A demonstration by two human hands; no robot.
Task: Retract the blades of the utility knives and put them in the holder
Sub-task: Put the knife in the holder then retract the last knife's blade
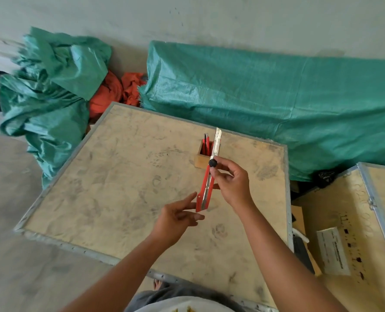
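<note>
Gripping slim red plastic knife (206, 188)

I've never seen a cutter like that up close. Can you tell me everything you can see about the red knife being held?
The red utility knife has a long, flat red body, apparently plastic, with a metal channel running along it and a black round knob near the top. Its silvery blade is extended far out, pointing away from the person toward the wooden holder. The right hand grips it around the middle, fingers at the knob. The left hand is open beside its lower end; whether they touch is unclear. It is held tilted above the crate top.
</note>
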